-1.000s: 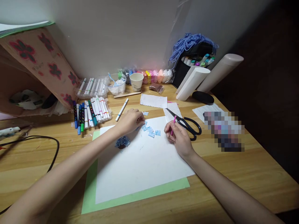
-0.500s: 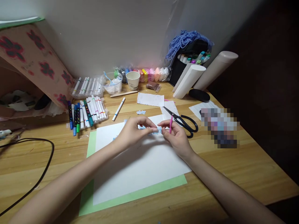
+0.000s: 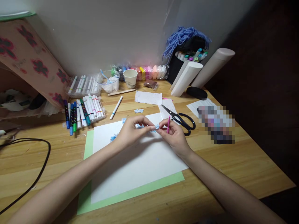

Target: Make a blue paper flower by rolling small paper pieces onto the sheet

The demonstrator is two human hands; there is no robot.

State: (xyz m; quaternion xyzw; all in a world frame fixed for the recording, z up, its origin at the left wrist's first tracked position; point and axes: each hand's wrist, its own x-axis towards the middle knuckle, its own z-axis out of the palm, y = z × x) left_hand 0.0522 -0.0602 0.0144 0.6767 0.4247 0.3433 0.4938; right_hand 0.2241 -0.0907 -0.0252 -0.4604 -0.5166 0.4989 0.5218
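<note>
Between the fingertips of both hands is a small blue-and-white paper strip (image 3: 157, 126), bent into a curve. My left hand (image 3: 135, 129) pinches its left end between thumb and forefinger. On the other side my right hand (image 3: 173, 134) pinches the strip too, with a thin pink stick-like tool (image 3: 168, 123) standing up among its fingers. Both hands hover over a white sheet (image 3: 130, 174) that lies on a green sheet (image 3: 163, 185). More blue-and-white paper pieces (image 3: 113, 137) lie on the white sheet, partly hidden behind my left hand and wrist.
Black-handled scissors (image 3: 178, 119) lie right of the hands, touching cut paper (image 3: 168, 107). Small patterned strips (image 3: 139, 110) and a marker (image 3: 116, 107) lie behind. Further back stand a paper cup (image 3: 130, 78), a clear bowl (image 3: 109, 82) and marker trays (image 3: 93, 107). A black cable (image 3: 48, 155) curves at left.
The paper strip, flatter before, now looks curled between my fingertips. My right hand has closed in slightly on my left. The whole view has shifted a little.
</note>
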